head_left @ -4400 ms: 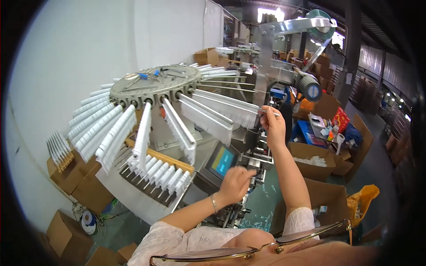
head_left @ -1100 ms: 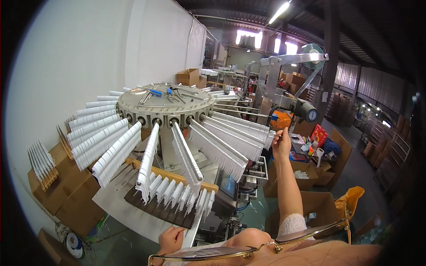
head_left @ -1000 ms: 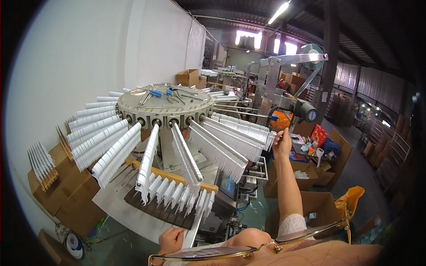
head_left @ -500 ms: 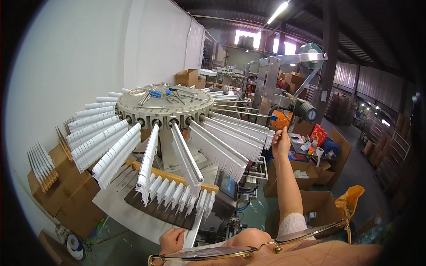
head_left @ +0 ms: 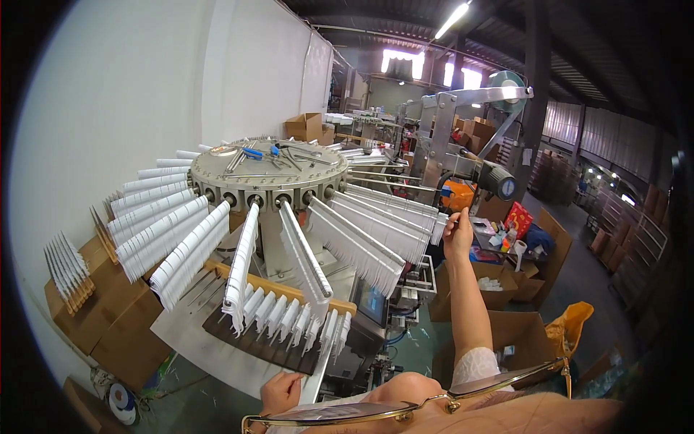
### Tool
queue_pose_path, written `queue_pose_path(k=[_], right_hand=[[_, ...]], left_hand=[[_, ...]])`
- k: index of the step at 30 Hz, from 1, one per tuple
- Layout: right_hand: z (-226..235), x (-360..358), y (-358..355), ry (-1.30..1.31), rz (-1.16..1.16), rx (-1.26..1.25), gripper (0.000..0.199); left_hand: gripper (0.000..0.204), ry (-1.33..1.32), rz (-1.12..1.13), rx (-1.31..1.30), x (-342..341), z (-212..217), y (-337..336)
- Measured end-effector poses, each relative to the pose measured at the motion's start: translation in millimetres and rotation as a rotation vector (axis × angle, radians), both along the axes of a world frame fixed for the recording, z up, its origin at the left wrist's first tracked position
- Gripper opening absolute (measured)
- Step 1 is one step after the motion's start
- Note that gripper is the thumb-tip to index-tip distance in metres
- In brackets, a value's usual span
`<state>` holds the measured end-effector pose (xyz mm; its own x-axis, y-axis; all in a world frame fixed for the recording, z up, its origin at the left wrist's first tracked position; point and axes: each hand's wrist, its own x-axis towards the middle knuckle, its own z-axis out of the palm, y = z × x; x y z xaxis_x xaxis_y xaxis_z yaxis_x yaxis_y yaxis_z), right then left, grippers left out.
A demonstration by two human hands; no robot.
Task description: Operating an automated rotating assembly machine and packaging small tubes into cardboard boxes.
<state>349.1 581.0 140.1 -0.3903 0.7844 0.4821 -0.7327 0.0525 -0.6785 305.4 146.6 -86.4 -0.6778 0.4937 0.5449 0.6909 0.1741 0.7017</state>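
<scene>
My right hand (head_left: 458, 228) is raised with bent fingers pressed together, close beside the outer ends of the white strips on the right. Whatever it pinches, if anything, is too small to make out. Low in front, my left hand (head_left: 281, 393) is curled by the near edge of a pale metal tabletop (head_left: 210, 362); its grip is hidden. Before me stands a round metal carousel (head_left: 271, 171) with rods pointing outward. Rows of thin white hanging strips (head_left: 354, 242) cover most rods. Below the front rods lies a wooden bar (head_left: 289, 288) with several white-wrapped metal spikes (head_left: 278, 318).
Loose metal tools with blue handles (head_left: 253, 153) lie on the carousel top. A small screen (head_left: 372, 300) sits below its right side. A metal arm with a tape reel (head_left: 507, 90) rises at right. Cardboard boxes (head_left: 124, 336) stand left; an open carton (head_left: 517, 334) is right.
</scene>
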Motion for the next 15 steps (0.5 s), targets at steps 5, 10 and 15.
queue_pose_path(k=[5,10,15], right_hand=[[0,-1,-2,-0.024,-0.017,-0.005,0.036],[-1,1,-1,-0.031,-0.008,0.004,0.036],[0,10,7,0.019,-0.006,-0.067,0.039]], left_hand=[[0.008,-0.033,-0.008,-0.003,1,1,-2],[0.008,-0.033,-0.015,0.010,1,3,-2],[0.008,-0.009,-0.054,-0.001,-2,0,1]])
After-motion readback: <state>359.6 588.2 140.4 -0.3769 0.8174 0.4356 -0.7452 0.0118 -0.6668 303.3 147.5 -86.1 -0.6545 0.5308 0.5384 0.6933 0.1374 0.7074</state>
